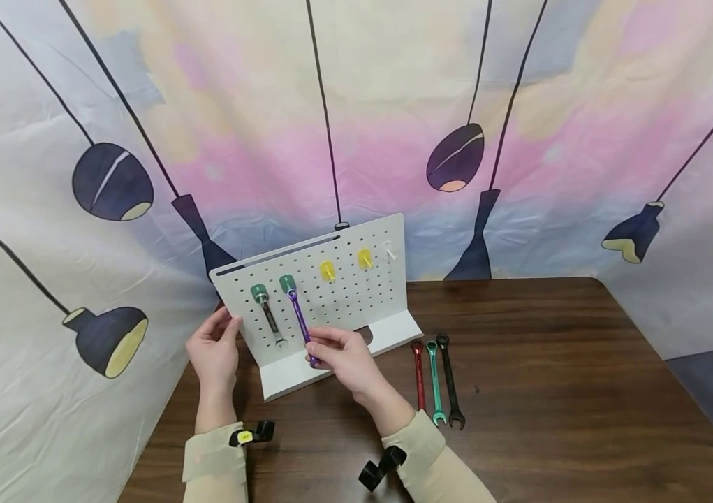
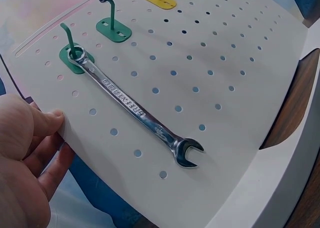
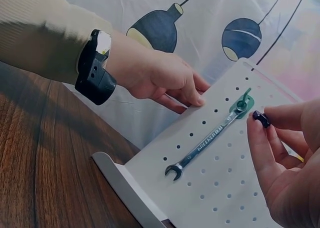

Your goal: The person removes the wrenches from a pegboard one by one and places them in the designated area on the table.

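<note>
A white pegboard [image 1: 346, 304] stands angled on the table, its left edge pinched by my left hand [image 1: 214, 353], thumb on the front and fingers behind. My right hand [image 1: 346, 360] pinches the lower end of a purple combination wrench [image 1: 300, 318]. That wrench's ring end is up at the second green hook [image 2: 114, 30], right at the hook's tip in the left wrist view. On the first green hook hangs a silver combination wrench [image 2: 125, 103] by its ring, open end down. The right wrist view shows only the purple wrench's open end [image 3: 261, 119] between the fingers.
Two yellow hooks [image 1: 327, 271] and a clear hook [image 1: 390, 251] sit farther right on the board. A red wrench [image 1: 419, 377], a green wrench [image 1: 436, 384] and a black wrench [image 1: 450, 381] lie side by side on the wooden table [image 1: 570, 391]. Behind hangs a patterned cloth [image 1: 381, 105].
</note>
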`<state>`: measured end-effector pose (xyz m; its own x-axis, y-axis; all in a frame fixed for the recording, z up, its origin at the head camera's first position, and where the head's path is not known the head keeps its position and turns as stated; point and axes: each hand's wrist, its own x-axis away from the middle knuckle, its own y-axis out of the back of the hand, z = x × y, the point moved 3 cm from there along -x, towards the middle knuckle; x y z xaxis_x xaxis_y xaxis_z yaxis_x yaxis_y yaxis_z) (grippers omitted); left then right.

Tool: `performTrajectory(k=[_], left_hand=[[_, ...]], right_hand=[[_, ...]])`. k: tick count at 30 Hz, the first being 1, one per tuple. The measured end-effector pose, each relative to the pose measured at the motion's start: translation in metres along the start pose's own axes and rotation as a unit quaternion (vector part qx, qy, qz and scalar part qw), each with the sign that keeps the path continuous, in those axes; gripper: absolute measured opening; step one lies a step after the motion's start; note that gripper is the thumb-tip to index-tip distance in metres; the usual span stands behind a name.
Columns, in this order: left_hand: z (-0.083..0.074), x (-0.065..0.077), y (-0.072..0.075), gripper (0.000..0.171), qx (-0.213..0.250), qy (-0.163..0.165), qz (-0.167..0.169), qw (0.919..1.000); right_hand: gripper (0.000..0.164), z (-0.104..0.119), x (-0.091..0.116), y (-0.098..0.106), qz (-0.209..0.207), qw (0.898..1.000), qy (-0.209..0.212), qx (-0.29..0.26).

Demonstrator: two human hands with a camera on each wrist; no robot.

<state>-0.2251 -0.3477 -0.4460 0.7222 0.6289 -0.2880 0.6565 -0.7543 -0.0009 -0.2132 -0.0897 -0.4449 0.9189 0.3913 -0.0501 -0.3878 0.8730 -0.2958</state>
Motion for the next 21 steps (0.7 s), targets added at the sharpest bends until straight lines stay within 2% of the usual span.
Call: performTrajectory(k=[11,21], left_hand=[[-0.001,0.000,-0.002,0.028,0.010,0.002,0.000,0.9999],[0.002,-0.001,-0.002,0.028,0.006,-0.003,-0.002,1.0000]], right_hand=[[0.035,0.005,0.002,0.006,-0.007,1.000,0.019,-0.001],[0.033,0.012,0.005,0.019,-0.004,1.000,0.014,-0.007]])
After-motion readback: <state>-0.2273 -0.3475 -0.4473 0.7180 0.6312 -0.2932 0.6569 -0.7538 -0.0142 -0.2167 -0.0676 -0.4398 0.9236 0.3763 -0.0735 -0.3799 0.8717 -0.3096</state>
